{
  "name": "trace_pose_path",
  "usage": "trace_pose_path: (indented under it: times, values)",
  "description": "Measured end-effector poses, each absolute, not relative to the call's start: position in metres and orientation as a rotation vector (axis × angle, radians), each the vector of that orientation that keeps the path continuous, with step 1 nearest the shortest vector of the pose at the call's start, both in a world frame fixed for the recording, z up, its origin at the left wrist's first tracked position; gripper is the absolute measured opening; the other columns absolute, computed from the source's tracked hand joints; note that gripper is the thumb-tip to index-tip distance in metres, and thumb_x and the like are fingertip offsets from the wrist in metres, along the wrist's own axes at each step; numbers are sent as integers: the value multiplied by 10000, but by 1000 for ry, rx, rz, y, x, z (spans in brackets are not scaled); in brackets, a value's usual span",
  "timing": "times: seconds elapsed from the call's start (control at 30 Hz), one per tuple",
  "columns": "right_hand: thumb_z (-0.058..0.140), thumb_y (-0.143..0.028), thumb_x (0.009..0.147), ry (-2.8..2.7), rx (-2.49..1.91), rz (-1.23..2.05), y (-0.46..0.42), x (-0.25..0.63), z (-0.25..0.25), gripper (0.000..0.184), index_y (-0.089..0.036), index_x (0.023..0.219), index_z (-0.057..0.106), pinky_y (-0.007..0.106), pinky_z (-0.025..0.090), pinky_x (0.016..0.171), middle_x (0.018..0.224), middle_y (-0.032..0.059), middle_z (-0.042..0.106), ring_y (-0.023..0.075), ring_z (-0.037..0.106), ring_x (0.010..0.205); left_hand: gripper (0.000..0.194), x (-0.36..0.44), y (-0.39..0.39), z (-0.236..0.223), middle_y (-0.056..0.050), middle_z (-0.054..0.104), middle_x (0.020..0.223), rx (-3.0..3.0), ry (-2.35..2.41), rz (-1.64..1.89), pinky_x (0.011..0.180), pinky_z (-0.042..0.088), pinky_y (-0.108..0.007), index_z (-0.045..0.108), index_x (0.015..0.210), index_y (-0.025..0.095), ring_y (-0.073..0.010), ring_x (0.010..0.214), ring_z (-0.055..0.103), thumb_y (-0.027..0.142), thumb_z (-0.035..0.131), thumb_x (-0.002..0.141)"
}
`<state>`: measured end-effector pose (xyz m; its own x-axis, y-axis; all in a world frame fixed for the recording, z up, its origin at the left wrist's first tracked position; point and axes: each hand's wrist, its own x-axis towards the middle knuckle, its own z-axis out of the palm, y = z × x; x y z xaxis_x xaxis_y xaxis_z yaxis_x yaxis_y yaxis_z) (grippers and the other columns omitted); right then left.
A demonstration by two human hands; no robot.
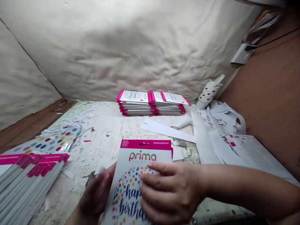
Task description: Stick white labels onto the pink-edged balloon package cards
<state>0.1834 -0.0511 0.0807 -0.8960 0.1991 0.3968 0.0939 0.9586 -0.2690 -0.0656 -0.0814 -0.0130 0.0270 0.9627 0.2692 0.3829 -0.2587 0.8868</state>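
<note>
Upright at the front of the table is a flat balloon packet (145, 150) with a magenta top strip, a hang hole, "prima" lettering and a dotted "happy birthday" print. A magenta edge shows behind its right side, perhaps another packet. My left hand (96, 190), blurred by motion, grips the packet's left edge; most of its fingers are hidden. Across the front lies my right hand (171, 190), its curled fingers pressed on the print and covering part of the lettering. Where its thumb is, I cannot see. The packet's lower end runs out of view.
Stacked packets (136, 107) stand at the back, and more packets (30, 184) lie fanned at the left front. White paper strips (208, 137) cover the right side, beside a heart-patterned cup (208, 93). Dotted sheeting (51, 140) and paper scraps lie left.
</note>
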Motion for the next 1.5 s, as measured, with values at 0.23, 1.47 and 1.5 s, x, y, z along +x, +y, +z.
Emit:
trace_pose_path:
  times: [0.23,1.47,1.5]
  values:
    - [616,-358,792,-1948,-1260,909,-71,256,42,583,-349,1330,391,460,423,999,1243,72,551,265,447,1243,385,5,-100,11,-79,726,810,1077,1130,1327,720,569,-398,662,921,167,-267,797,678,362,779,611]
    - [751,-175,615,-885,-1036,1754,-52,267,-11,456,-185,1025,551,462,546,757,960,86,703,276,682,823,671,-15,-119,-58,-133,231,1492,2319,1978,-78,1085,233,-519,307,1408,94,-326,1378,199,508,271,881]
    - [753,-164,599,-881,-1021,1821,-47,249,-17,449,-174,1000,551,453,548,745,927,83,707,268,685,786,651,-18,-118,-57,-137,230,1492,2302,2044,-48,1083,239,-515,303,1408,82,-322,1377,206,476,244,893]
